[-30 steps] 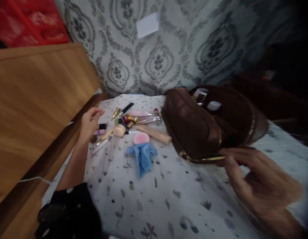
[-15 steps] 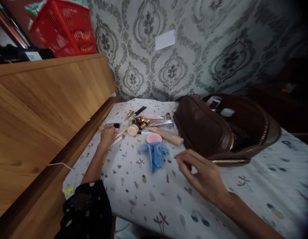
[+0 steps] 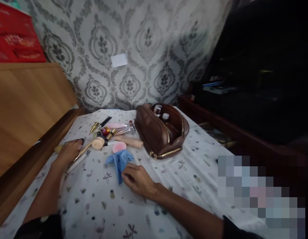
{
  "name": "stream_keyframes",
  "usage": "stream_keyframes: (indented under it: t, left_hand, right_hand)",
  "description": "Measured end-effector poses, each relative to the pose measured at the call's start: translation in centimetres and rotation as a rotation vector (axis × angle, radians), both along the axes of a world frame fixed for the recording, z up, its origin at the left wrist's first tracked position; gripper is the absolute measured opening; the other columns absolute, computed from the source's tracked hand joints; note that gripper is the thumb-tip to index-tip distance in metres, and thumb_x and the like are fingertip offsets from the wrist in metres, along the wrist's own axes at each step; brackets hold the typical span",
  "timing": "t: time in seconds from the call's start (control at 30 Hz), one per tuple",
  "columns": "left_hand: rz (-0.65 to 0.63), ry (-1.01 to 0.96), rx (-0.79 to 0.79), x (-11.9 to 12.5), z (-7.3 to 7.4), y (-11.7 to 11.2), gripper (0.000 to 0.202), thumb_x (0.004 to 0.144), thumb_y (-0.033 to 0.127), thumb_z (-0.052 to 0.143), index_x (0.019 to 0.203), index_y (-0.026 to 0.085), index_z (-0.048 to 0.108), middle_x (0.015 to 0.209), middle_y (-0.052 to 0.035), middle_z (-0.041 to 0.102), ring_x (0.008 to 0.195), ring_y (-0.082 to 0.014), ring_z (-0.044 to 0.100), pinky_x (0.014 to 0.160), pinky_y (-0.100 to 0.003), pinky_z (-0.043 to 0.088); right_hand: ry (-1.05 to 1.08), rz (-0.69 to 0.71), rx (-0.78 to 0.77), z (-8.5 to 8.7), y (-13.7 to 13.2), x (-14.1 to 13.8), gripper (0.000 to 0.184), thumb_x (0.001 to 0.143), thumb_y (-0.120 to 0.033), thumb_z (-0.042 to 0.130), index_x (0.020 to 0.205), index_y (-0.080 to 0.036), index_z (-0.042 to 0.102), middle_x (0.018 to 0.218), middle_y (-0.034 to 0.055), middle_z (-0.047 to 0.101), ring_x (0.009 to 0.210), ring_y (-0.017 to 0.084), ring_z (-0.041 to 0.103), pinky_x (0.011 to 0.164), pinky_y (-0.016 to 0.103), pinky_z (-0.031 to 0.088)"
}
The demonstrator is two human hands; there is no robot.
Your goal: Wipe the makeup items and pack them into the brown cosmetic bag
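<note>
Brown bag point(image 3: 149, 127) is sitting wide open, two pale caps point(image 3: 165, 116) poking up inside. Right hand point(image 3: 137, 178), at the bag's edge a second ago, is now curling at the blue cloth point(image 3: 119, 162) left of it; left hand point(image 3: 70, 152), well apart, is hiding whatever's underneath. Can't tell if either's gripping.

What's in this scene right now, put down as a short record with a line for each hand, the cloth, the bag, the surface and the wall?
Left hand: palm down, left of the cosmetics; grip hidden
Right hand: at the cloth; grip unclear
Cloth: blue, crumpled, on the near side of the pink disc
Bag: brown, open, a white cap showing inside
Surface: printed white sheet
Wall: patterned, bearing a white card
</note>
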State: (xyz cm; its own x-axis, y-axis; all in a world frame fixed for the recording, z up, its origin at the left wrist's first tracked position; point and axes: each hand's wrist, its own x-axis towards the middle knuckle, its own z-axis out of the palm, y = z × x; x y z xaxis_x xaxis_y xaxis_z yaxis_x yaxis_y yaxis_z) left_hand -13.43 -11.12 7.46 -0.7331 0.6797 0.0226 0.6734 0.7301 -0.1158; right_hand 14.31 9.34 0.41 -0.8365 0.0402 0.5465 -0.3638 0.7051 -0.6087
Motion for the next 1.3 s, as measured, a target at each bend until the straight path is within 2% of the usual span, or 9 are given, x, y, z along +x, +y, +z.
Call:
stream_keyframes:
  t: [0.23,0.37,0.5,0.7,0.87,1.0,1.07,1.2,1.3]
  left_hand:
    - [-0.034,0.192,0.152,1.7,-0.5,0.0,0.031,0.097,0.034,0.029,0.098,0.020,0.057,0.089,-0.0088,0.071,0.080,-0.0261,0.065,0.066,-0.032,0.043]
    - [-0.247,0.296,0.400,3.1,-1.2,1.8,0.037,0.098,0.041,0.031,0.113,0.019,0.056,0.105,-0.0107,0.071,0.096,-0.0284,0.065,0.082,-0.039,0.050]
    - [-0.467,0.351,0.507,6.2,-1.9,4.4,0.036,0.100,0.043,0.036,0.115,0.018,0.057,0.107,-0.0126,0.070,0.100,-0.0285,0.064,0.089,-0.041,0.049]
    - [-0.636,0.257,0.525,13.1,-3.6,7.9,0.029,0.098,0.036,0.048,0.121,0.019,0.055,0.103,-0.0101,0.069,0.095,-0.0253,0.065,0.085,-0.039,0.051]
    - [-0.673,0.029,0.670,15.6,-5.9,9.0,0.045,0.094,0.028,0.056,0.137,0.020,0.043,0.113,-0.0107,0.068,0.102,-0.0240,0.067,0.090,-0.039,0.054]
    - [-0.609,-0.202,0.781,14.9,-5.8,8.3,0.052,0.089,0.032,0.064,0.135,0.022,0.043,0.122,-0.0107,0.066,0.108,-0.0234,0.066,0.093,-0.039,0.055]
    - [-0.525,-0.270,0.863,14.0,-5.4,7.8,0.047,0.090,0.034,0.062,0.132,0.021,0.046,0.122,-0.0110,0.064,0.109,-0.0227,0.065,0.092,-0.038,0.055]
    - [-0.330,-0.245,0.988,12.5,-5.0,6.9,0.025,0.095,0.033,0.050,0.117,0.020,0.054,0.111,-0.0086,0.064,0.099,-0.0194,0.064,0.083,-0.033,0.055]
    - [-0.332,-0.228,0.946,12.4,-5.2,6.8,0.020,0.097,0.034,0.046,0.105,0.020,0.058,0.102,-0.0067,0.064,0.094,-0.0186,0.062,0.080,-0.032,0.053]
  right_hand:
    - [-0.018,-0.003,-0.038,0.0,0.0,0.0,0.016,0.086,-0.017,0.054,0.071,-0.018,0.059,0.071,0.0017,0.062,0.063,0.013,0.055,0.062,0.022,0.043]
    - [-0.083,-0.028,-0.196,0.4,0.2,-0.1,0.016,0.084,-0.016,0.055,0.070,-0.018,0.060,0.069,0.0004,0.060,0.063,0.012,0.055,0.062,0.022,0.042]
    - [-0.208,-0.036,-0.446,0.1,0.7,-0.6,0.016,0.089,-0.023,0.053,0.097,-0.017,0.065,0.074,-0.0007,0.061,0.058,0.011,0.059,0.057,0.022,0.044]
    - [-0.238,0.045,-0.747,-0.4,1.3,-1.2,0.043,0.092,-0.045,0.055,0.127,-0.020,0.051,0.098,0.0050,0.062,0.068,0.014,0.068,0.048,0.021,0.046]
    - [-0.163,-0.021,-0.652,0.1,1.9,-1.3,0.042,0.088,-0.046,0.061,0.121,-0.019,0.059,0.102,0.0076,0.068,0.076,0.018,0.066,0.057,0.027,0.051]
    - [-0.209,-0.076,-0.664,0.0,2.2,-1.6,0.041,0.085,-0.050,0.063,0.109,-0.017,0.066,0.076,0.0040,0.069,0.061,0.018,0.062,0.055,0.030,0.050]
    - [-0.242,-0.094,-0.773,-0.1,2.4,-1.8,0.043,0.083,-0.054,0.064,0.105,-0.017,0.066,0.064,0.0012,0.065,0.053,0.017,0.059,0.048,0.028,0.046]
    - [-0.109,-0.214,-0.933,0.1,2.8,-1.9,0.043,0.074,-0.055,0.071,0.095,-0.017,0.065,0.067,0.0013,0.064,0.054,0.017,0.062,0.046,0.027,0.046]
    - [-0.003,-0.278,-0.937,0.5,3.0,-1.7,0.041,0.075,-0.053,0.070,0.094,-0.018,0.064,0.067,0.0001,0.063,0.055,0.016,0.060,0.050,0.028,0.048]
